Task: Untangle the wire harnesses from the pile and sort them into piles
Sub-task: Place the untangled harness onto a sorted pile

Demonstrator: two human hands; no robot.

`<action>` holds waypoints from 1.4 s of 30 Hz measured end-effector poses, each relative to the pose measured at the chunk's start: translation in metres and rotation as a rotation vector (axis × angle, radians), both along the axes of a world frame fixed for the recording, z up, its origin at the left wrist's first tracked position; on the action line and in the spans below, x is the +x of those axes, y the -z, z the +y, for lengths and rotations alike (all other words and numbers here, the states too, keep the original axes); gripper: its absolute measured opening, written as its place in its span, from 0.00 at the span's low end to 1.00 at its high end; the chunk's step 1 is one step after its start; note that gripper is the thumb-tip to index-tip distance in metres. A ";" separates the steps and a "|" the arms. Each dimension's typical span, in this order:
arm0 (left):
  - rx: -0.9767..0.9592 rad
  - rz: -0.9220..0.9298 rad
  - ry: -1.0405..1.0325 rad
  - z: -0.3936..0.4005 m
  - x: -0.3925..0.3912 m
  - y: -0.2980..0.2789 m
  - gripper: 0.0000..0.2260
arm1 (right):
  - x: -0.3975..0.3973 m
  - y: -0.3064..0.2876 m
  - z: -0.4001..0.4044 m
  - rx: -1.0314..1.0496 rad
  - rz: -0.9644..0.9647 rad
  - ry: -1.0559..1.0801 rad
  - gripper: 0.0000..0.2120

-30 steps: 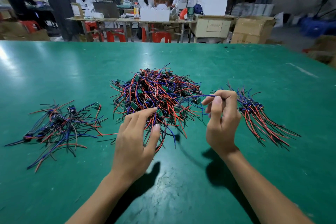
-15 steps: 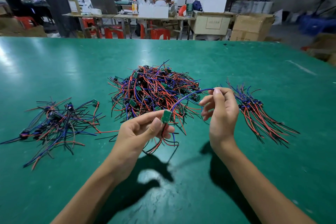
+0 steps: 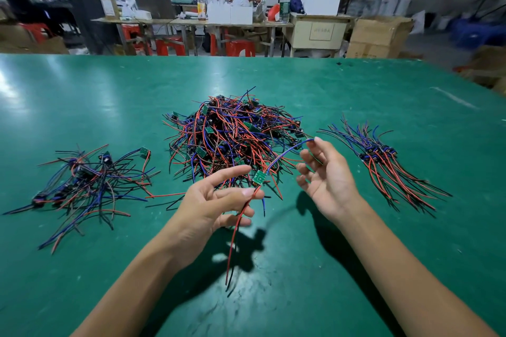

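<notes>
Both hands hover above a green desk (image 3: 82, 96): the left hand (image 3: 216, 205) pinches the red lead of a single wire harness (image 3: 258, 179) between thumb and fingers, its small green board just above the thumb, while the right hand (image 3: 325, 183), fingers loosely spread, touches the tip of its blue lead. Behind them lies the tangled pile (image 3: 232, 137), flanked by a loose left pile (image 3: 87, 180) and a tidier right pile (image 3: 383, 161).
</notes>
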State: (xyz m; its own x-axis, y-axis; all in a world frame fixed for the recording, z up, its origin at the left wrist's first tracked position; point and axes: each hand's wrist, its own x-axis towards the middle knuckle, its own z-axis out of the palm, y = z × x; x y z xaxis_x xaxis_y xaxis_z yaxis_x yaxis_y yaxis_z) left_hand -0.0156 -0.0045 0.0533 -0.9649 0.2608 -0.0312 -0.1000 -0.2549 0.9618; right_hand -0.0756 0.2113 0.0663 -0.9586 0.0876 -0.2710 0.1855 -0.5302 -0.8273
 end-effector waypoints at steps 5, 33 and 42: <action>-0.024 -0.014 -0.018 -0.003 -0.001 -0.001 0.23 | -0.002 -0.003 0.004 -0.036 0.019 0.007 0.10; -0.484 0.361 -0.021 0.020 0.013 0.004 0.14 | 0.007 -0.003 -0.009 -0.303 0.209 -0.331 0.06; -0.362 0.223 -0.051 0.022 0.011 0.010 0.02 | 0.013 0.010 -0.025 0.013 0.229 -0.390 0.13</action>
State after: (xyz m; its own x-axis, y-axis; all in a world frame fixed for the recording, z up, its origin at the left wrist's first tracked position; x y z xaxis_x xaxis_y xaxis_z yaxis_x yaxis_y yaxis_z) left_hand -0.0048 0.0179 0.0437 -0.9697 0.2233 0.0986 0.1242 0.1035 0.9868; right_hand -0.0628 0.1867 0.0567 -0.9557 -0.2902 -0.0498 0.1812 -0.4463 -0.8763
